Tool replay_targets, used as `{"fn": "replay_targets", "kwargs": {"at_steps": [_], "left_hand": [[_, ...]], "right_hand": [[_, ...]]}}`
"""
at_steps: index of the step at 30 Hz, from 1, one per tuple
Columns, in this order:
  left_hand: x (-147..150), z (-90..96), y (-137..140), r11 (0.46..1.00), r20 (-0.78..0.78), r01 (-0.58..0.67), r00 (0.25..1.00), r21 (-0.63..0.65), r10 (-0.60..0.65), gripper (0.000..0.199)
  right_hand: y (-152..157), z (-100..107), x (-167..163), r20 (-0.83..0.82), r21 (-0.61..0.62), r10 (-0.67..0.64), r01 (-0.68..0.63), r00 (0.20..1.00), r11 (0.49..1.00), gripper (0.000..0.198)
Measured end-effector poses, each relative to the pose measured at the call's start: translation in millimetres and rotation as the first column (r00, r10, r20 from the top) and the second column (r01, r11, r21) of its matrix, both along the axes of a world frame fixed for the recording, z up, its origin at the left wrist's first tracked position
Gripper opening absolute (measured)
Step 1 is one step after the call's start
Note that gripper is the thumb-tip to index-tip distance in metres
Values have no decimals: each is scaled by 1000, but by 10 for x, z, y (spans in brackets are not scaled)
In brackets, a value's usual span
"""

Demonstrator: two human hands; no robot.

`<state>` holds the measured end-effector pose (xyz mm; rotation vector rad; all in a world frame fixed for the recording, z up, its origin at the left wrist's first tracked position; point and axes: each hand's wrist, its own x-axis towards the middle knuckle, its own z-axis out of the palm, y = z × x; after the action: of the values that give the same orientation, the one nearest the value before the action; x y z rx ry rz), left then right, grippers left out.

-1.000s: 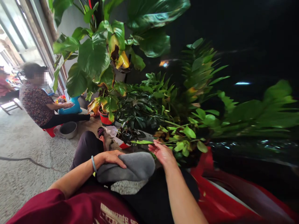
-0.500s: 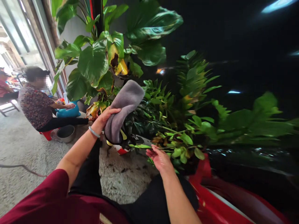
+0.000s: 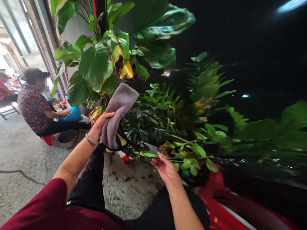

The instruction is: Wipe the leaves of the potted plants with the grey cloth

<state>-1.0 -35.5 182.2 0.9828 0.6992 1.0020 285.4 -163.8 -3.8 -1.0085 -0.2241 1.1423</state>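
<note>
A tall, broad-leaved green plant (image 3: 96, 65) stands far left of centre; low, light-green leafy stems (image 3: 199, 149) spread right. Before the plant, a curved grey plush fabric piece (image 3: 122, 99) is raised, apparently being handled one-handed; shifting it calls for steady grip. The left hand (image 3: 100, 124) grasps its left edge, arm outstretched. The right hand (image 3: 166, 171), palm up, fingers loosely parted, is beside the stems.

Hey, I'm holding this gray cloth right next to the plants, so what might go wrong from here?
Only the left hand holds the gray cloth, so it might slip loose and drop toward the floor.
The cloth's free end sticks up close to the plants in this view; a swing could perhaps brush or knock them.
The open right hand is right by a long green leaf, which a careless move might bend.
</note>
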Motion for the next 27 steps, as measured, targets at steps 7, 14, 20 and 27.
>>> {"fn": "replay_targets", "kwargs": {"at_steps": [7, 14, 20, 27], "left_hand": [[-23, -952, -275, 955, -260, 217, 928, -204, -266, 31], [-135, -408, -135, 996, 63, 82, 995, -20, -81, 31], [434, -538, 90, 991, -70, -110, 992, -82, 105, 31], [-119, -1121, -531, 960, -175, 164, 963, -227, -206, 37]], "right_hand": [[11, -146, -11, 10, -74, 20, -20, 1000, 997, 17], [-25, -158, -6, 13, -41, 4, -3, 1000, 999, 18], [16, -89, -24, -25, 52, -33, 34, 999, 998, 17], [21, -186, 4, -44, 52, -69, 71, 997, 996, 18]]}}
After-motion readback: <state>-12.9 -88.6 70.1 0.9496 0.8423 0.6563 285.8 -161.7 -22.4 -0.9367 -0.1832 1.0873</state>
